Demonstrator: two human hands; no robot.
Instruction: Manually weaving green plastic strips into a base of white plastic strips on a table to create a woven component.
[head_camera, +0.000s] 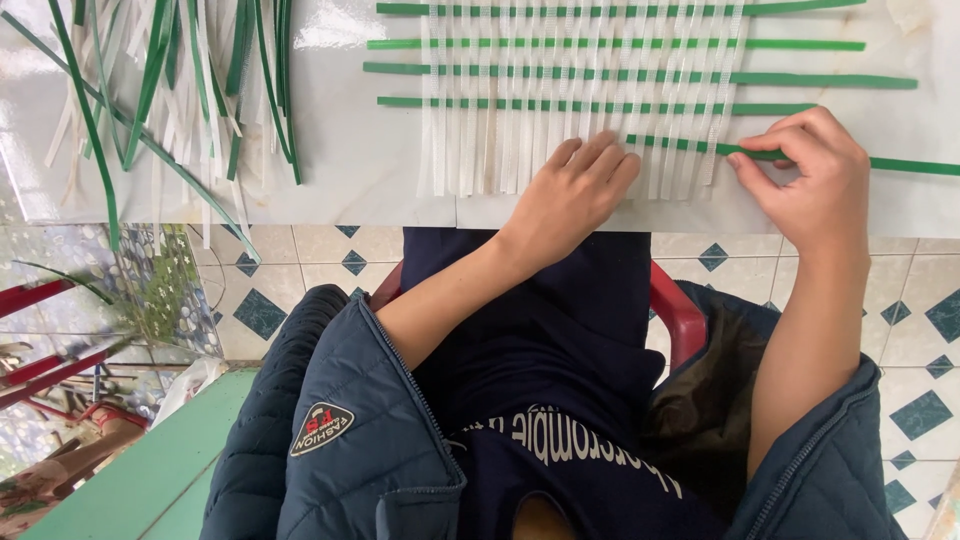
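A half-woven mat (560, 90) of white vertical strips and green horizontal strips lies on the white table (350, 160). My left hand (570, 190) rests flat on the lower ends of the white strips, fingers together. My right hand (815, 175) pinches a green strip (910, 165) that runs into the lowest row of the weave, its free end trailing to the right edge.
A loose pile of white and green strips (170, 80) lies at the table's left, some hanging over the edge. Below are my lap, a red chair (680, 315), a dark quilted jacket (340, 430), tiled floor and a green bench (150, 470).
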